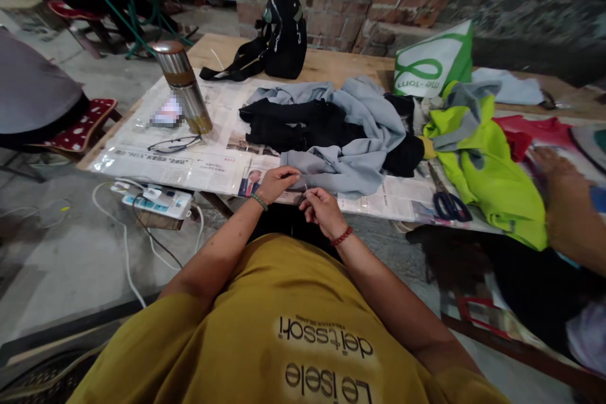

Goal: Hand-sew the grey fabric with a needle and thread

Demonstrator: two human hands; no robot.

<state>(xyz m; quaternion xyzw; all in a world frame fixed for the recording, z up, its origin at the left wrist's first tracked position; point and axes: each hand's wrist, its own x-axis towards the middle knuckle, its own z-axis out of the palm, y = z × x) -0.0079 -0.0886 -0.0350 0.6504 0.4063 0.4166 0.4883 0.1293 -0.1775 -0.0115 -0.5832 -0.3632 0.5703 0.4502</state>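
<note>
Close together at the table's near edge, both my hands are pinched. My left hand (278, 183) has thumb and forefinger pressed together beside the grey cloth; what they hold, if anything, is too small to make out. In my right hand (324, 209) the fingertips close on a thin, pale, needle-like thing (305, 189) that points upward. Just beyond my hands lies a heap of grey cloth (331, 167) with black cloth (293, 125) bunched into it. Dark-handled scissors (449, 202) rest to the right of the heap.
Newspaper under clear plastic (189, 167) covers the table. A steel flask (187, 88), eyeglasses (175, 142) and a black bag (286, 35) stand or lie beyond. Yellow-green clothing (492, 164) and a co-worker's arm (568, 208) are at right. A power strip (156, 202) sits below left.
</note>
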